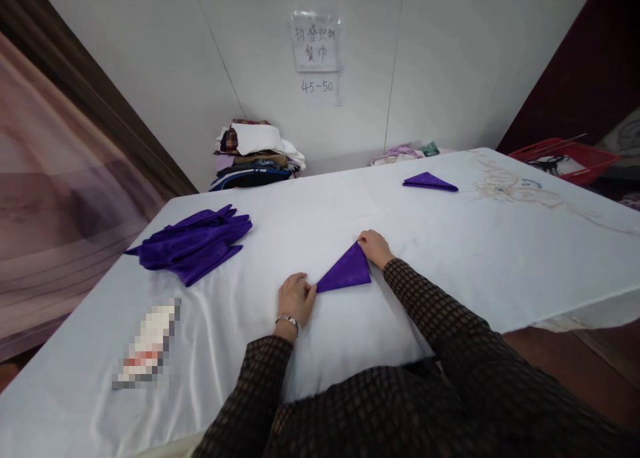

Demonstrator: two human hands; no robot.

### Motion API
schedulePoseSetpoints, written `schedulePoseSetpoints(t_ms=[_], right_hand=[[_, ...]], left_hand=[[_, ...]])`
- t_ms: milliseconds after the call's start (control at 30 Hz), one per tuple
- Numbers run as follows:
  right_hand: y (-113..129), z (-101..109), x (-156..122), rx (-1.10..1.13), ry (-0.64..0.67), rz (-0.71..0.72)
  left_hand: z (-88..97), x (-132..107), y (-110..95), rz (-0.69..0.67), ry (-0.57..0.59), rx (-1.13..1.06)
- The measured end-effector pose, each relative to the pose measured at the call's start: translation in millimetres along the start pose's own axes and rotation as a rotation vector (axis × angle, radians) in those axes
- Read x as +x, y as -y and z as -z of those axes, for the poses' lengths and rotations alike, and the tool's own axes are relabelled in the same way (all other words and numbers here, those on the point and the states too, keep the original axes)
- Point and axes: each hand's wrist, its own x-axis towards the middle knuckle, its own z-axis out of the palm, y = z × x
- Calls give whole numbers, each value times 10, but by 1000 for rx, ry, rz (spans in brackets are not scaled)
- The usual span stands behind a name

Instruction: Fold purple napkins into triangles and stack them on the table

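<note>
A purple cloth napkin (346, 271) folded into a triangle lies flat on the white tablecloth (310, 218) in front of me. My left hand (295, 299), with a bracelet at the wrist, pinches the triangle's left corner with curled fingers. My right hand (375, 247) presses with closed fingers on the triangle's top corner. To the left lies a loose pile of purple napkins (195, 243). Far right, one folded purple napkin (430, 182) lies by itself.
A stack of mixed folded fabrics (257, 153) stands at the table's far edge by the wall, with more cloth (403, 153) to its right. A red basket (565, 158) sits off the table's right side. A blurred white item (147, 343) lies near left. Curtain on the left.
</note>
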Motion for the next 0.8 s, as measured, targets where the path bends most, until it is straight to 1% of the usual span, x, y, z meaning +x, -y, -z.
schedulePoseSetpoints(t_ms=[133, 233, 267, 333, 367, 433, 500, 567, 633, 700, 800], right_hand=[[-5, 32, 30, -6, 33, -4], [1, 40, 33, -12, 47, -5], [4, 40, 31, -15, 50, -6], [13, 39, 30, -23, 55, -10], [16, 39, 31, -27, 59, -11], [16, 45, 38, -36, 68, -10], [4, 60, 52, -44, 79, -9], [-14, 79, 69, -53, 88, -14], [-27, 95, 81, -64, 94, -24], [-29, 100, 85, -75, 95, -31], [-11, 84, 88, -89, 90, -45]], left_hand=[[-6, -1, 11, 27, -13, 3], [3, 38, -71, 29, -45, 30], [7, 60, -134, 4, -58, 42], [0, 111, -305, -108, -59, 61], [-16, 137, -400, -190, -42, 70], [-81, 180, -565, -355, 36, 102], [-179, 204, -654, -442, 147, 163], [-283, 210, -658, -447, 259, 230], [-360, 202, -615, -428, 326, 273], [-395, 191, -572, -425, 343, 293], [-390, 181, -557, -423, 344, 304]])
